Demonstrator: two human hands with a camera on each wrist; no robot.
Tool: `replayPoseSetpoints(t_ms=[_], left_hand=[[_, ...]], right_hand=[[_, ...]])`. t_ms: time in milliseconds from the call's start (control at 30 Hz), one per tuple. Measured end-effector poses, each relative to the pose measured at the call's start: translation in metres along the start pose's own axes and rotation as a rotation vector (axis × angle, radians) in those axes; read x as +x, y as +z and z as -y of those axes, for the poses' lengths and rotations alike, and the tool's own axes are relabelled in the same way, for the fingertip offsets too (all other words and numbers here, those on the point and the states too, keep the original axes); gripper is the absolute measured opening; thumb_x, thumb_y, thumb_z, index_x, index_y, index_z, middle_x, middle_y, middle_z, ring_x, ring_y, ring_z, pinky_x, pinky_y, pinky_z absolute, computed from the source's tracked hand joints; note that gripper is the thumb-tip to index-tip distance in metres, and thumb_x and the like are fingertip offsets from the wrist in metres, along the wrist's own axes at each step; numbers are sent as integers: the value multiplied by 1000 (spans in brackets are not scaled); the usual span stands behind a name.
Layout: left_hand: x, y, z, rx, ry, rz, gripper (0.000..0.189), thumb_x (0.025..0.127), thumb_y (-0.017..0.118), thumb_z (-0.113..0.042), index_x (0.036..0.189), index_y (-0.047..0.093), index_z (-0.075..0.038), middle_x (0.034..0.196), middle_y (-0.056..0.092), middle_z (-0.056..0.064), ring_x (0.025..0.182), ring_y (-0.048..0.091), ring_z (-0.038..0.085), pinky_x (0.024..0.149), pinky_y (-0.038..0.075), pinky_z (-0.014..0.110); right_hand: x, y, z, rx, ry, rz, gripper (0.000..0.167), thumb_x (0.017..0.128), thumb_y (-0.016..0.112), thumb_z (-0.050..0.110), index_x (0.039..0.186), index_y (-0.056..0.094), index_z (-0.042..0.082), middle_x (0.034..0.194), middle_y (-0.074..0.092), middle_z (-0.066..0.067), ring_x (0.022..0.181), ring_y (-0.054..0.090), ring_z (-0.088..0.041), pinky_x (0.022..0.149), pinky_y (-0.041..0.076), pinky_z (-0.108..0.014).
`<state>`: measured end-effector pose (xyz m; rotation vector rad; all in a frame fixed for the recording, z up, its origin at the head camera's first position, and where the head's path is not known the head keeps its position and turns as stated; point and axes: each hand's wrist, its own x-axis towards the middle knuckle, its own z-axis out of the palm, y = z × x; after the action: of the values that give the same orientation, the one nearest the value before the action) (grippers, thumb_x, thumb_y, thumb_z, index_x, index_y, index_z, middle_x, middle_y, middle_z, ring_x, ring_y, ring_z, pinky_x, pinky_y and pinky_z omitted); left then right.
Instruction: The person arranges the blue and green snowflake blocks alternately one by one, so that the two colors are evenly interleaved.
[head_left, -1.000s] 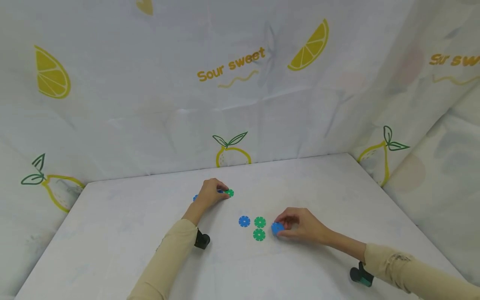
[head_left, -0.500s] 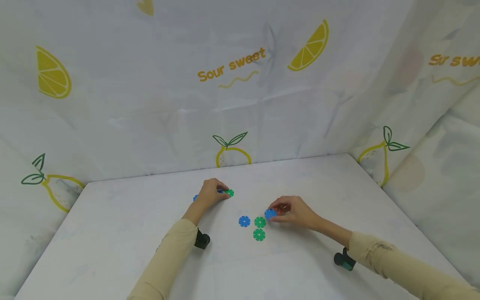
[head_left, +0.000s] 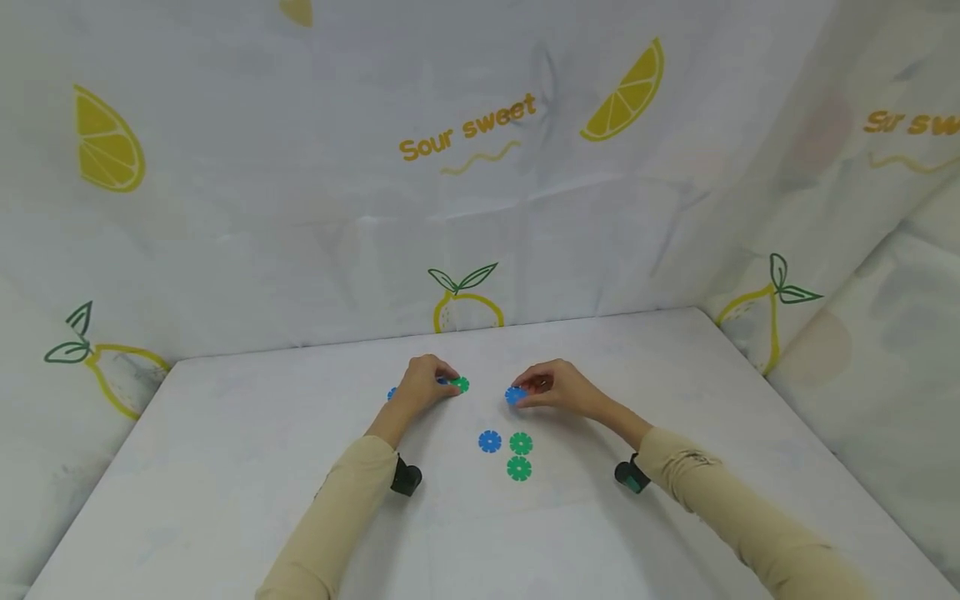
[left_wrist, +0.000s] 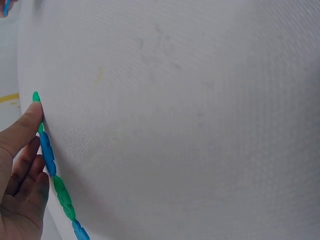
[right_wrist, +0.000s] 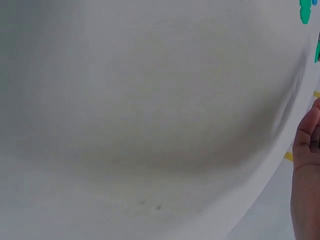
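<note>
My left hand [head_left: 422,383] pinches a green notched plastic disc [left_wrist: 36,96] at the end of a chain of interlocking discs. Behind it in the left wrist view run a blue disc [left_wrist: 48,154], another green disc [left_wrist: 63,197] and a second blue one [left_wrist: 80,231]. From above, that hand covers most of the chain. Between thumb and fingers my right hand [head_left: 562,387] holds a single blue notched disc [head_left: 514,396], a short gap to the right of the chain's green end. The right wrist view shows only part of this hand, at its right edge.
Nearer me on the white table [head_left: 225,483] lie a loose blue disc [head_left: 490,442], a green disc [head_left: 521,443] and a second green disc [head_left: 519,468]. Black wrist devices show under both forearms. A lemon-print cloth [head_left: 300,208] rises behind the table's far edge.
My right hand has carried the blue disc away from me and to the left, past the loose discs, closer to the left hand. The left hand has stayed in place with the chain.
</note>
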<state>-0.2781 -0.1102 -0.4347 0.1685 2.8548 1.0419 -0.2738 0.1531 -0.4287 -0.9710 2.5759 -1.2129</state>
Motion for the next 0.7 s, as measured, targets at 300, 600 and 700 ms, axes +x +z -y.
replayPoseSetpoints(t_ms=[300, 600, 700], left_hand=[[0, -3, -3, 2, -11, 17, 21, 79, 78, -10, 99, 74, -6, 104, 68, 8, 106, 59, 25, 96, 47, 38], [1, -2, -3, 23, 5, 20, 21, 81, 77, -11, 101, 73, -6, 104, 68, 8, 106, 60, 24, 96, 46, 37], [0, -1, -3, 22, 4, 17, 21, 80, 77, -11, 100, 74, -6, 103, 68, 8, 106, 60, 24, 96, 46, 37]], right_hand=[[35, 8, -1, -36, 24, 20, 27, 80, 78, 13, 103, 72, 1, 91, 70, -5, 73, 55, -12, 68, 49, -21], [57, 16, 3, -70, 73, 39, 28, 81, 77, 13, 105, 72, 0, 96, 71, -7, 75, 58, -9, 70, 50, -21], [61, 19, 4, -86, 80, 49, 28, 82, 77, 14, 105, 72, 0, 98, 71, -7, 76, 58, -11, 70, 50, -22]])
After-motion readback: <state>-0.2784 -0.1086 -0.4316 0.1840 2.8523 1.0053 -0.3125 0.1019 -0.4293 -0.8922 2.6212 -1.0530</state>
